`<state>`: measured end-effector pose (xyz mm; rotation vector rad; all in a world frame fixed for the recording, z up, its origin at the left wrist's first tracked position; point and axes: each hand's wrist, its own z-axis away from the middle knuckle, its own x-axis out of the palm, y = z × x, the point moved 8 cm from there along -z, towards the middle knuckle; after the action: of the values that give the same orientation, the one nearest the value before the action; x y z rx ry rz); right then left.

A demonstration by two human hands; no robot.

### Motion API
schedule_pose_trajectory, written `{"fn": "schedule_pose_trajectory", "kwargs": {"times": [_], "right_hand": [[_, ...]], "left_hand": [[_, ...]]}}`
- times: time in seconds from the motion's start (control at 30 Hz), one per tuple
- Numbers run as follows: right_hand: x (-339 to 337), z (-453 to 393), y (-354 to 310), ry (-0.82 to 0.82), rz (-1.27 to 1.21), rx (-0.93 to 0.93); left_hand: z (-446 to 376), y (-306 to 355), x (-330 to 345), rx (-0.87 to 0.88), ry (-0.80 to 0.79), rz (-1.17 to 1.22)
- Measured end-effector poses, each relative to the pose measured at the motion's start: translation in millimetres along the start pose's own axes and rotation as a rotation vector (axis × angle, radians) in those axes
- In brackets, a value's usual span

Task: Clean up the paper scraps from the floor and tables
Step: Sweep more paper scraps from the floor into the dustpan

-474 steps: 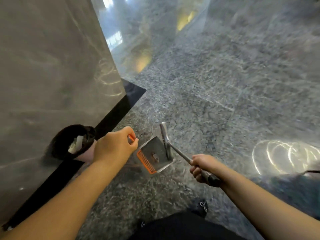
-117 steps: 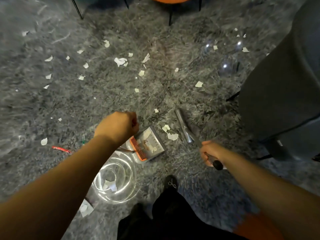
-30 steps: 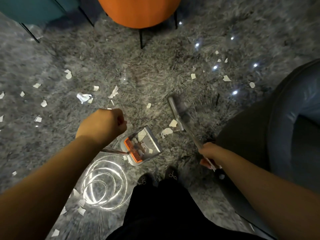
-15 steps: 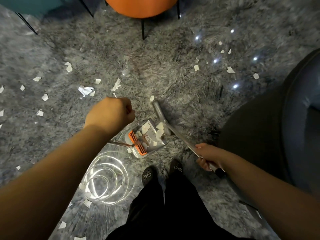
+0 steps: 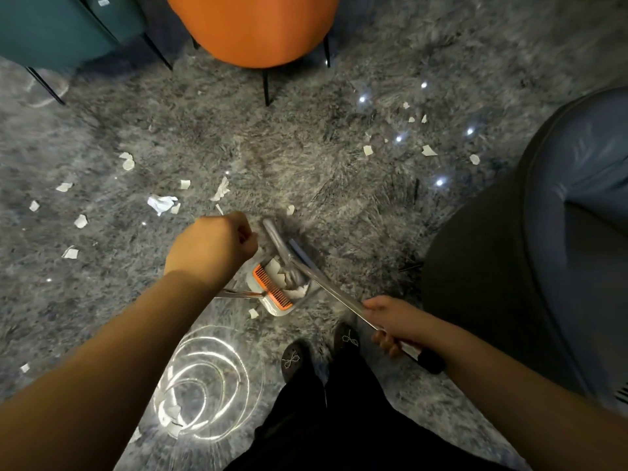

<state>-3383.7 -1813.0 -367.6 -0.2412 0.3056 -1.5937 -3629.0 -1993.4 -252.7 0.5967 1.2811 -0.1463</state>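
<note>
Head view, looking down at a grey speckled floor (image 5: 306, 164). The left hand (image 5: 212, 248) is making a fist around the upper end of the dustpan's handle, most of which is lying hidden beneath the fist and wrist. The dustpan (image 5: 282, 290), with its orange comb edge, is sitting on the floor just ahead of the person's shoes (image 5: 294, 360). The right hand (image 5: 390, 322) is gripping the metal shaft of the broom (image 5: 326, 287), whose head is lying across the dustpan's mouth, touching the white paper scraps (image 5: 163, 203) gathered inside. More scraps are lying scattered to the left and upper right. An orange chair (image 5: 251, 28) is standing beyond, and a grey-blue seat (image 5: 560, 232) is filling the right edge.
</note>
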Motion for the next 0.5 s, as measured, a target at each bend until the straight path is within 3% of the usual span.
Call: {"fn": "schedule_pose_trajectory", "kwargs": {"times": [0.27,0.5], "right_hand": [[-48.1,10.8,-20.8,0.231,-0.166,-0.105],[-126.6,-1.1,-59.0,0.325,-0.430,-0.183]], "left_hand": [[-30.2,29.7,-37.0,0.045,0.111,0.054],[-100.1,84.5,-48.4,0.085,0.126,0.054]]}}
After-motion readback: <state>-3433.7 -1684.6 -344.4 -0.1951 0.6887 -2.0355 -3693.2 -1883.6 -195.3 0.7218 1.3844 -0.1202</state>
